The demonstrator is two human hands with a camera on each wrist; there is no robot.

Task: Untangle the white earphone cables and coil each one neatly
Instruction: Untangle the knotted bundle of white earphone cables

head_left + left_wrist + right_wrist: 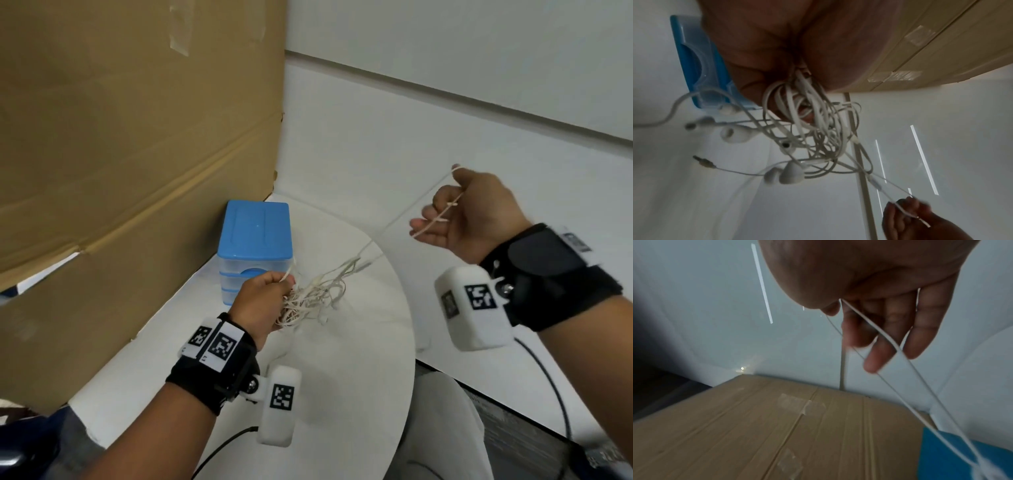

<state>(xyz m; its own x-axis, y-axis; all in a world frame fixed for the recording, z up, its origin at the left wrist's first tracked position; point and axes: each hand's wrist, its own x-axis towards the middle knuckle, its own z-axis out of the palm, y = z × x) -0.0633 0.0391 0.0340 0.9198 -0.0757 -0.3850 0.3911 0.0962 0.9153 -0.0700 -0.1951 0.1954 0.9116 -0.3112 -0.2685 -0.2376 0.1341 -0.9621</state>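
Two hands busy here. My left hand (263, 301) is fisted around the tangled bundle of white earphone cables (315, 296), holding it up just above the round white table (359, 377), earbuds and a jack plug dangling loose under it. My right hand (469, 216) is raised off to the side with fingers (875, 356) half-curled, pinching one thin white cable strand (404, 216) that runs taut back to the bundle. Just behind the bundle stands a small blue-lidded plastic drawer box (257, 240), against a big brown cardboard box (137, 154).
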